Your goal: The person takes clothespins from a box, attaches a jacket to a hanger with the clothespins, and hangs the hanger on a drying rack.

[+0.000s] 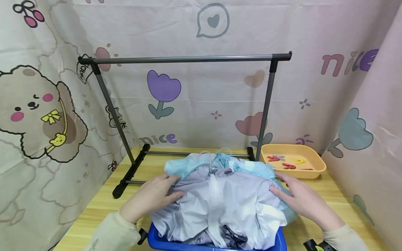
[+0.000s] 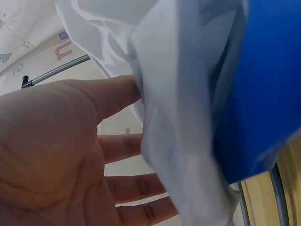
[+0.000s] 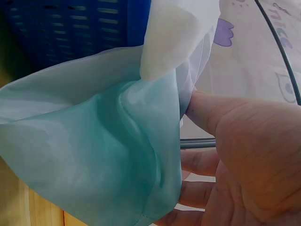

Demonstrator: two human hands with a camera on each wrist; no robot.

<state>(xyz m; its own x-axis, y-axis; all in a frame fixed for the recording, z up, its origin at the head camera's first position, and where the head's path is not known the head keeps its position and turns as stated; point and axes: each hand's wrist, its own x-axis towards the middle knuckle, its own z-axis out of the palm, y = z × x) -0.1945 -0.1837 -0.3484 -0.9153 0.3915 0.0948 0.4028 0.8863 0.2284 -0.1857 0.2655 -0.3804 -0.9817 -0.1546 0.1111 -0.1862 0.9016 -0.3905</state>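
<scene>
A pale lilac jacket (image 1: 194, 195) with a white front zipper lies heaped over a blue basket (image 1: 176, 245). Behind it, a light blue garment (image 1: 185, 165) spreads out to both sides, and the hooks of a pink and a blue hanger (image 1: 224, 149) stick up at the collars. My left hand (image 1: 157, 195) touches the left side of the heap, its thumb and fingers extended along the cloth. On the opposite side, my right hand (image 1: 296, 195) rests against the light blue cloth (image 3: 94, 155) with fingers loosely spread. Several fingertips of both hands are hidden by cloth.
A grey and black metal rack (image 1: 185, 59) stands on the wooden table (image 1: 91, 223) behind the heap. At the right, a yellow tray (image 1: 293, 174) holds several red, yellow and grey clips (image 1: 289, 166). Printed curtains (image 1: 204, 90) hang around the back and sides.
</scene>
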